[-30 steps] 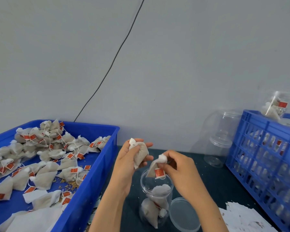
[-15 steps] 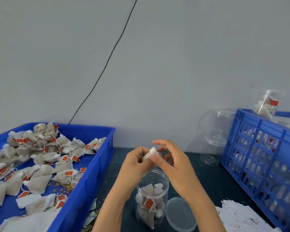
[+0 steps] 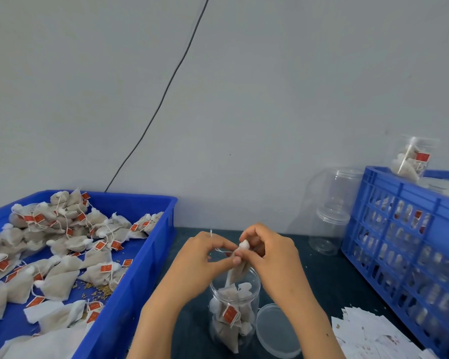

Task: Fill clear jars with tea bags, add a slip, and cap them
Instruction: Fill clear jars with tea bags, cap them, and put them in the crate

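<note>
Both hands meet above the jar (image 3: 235, 307) — left hand (image 3: 200, 257) and right hand (image 3: 272, 255) pinching one tea bag (image 3: 240, 265)

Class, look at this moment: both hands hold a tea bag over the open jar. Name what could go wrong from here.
1. The tea bag pinched by the left hand and right hand hangs at the mouth of the jar; its loose string could snag on the rim.
2. The jar stands unheld, so pushing down might tip it.
3. The lid lies close beside the jar and could get knocked.
</note>
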